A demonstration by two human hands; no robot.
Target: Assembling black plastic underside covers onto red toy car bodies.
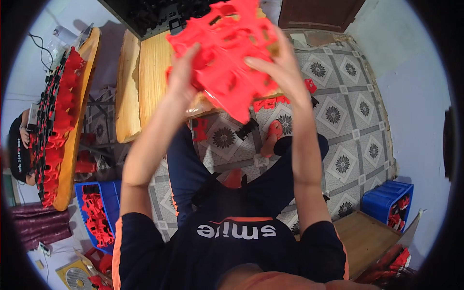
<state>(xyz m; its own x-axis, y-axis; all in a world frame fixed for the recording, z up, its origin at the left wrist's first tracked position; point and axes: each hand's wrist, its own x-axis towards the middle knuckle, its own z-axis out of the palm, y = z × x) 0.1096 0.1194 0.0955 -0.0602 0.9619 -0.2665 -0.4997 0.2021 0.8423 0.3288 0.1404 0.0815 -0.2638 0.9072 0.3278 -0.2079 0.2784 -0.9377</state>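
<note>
Above the near edge of a light wooden table [157,72], I hold up a large red moulded plastic piece [224,60] full of holes and raised cups. My left hand [183,72] grips its left side, thumb on the face turned to me. On the opposite side my right hand [282,72] is closed round the edge, its thumb also laid on the front. The fingers behind the piece are mostly hidden. It is tilted, with one corner pointing down toward my lap, and slightly blurred.
A black tray [150,17] stands at the table's back. Left, another table [82,130] bears red and black parts, with a person [21,140] behind it. Blue crates [113,193] [377,200] hold red parts. Red and black pieces [247,128] lie on the tiled floor [338,116].
</note>
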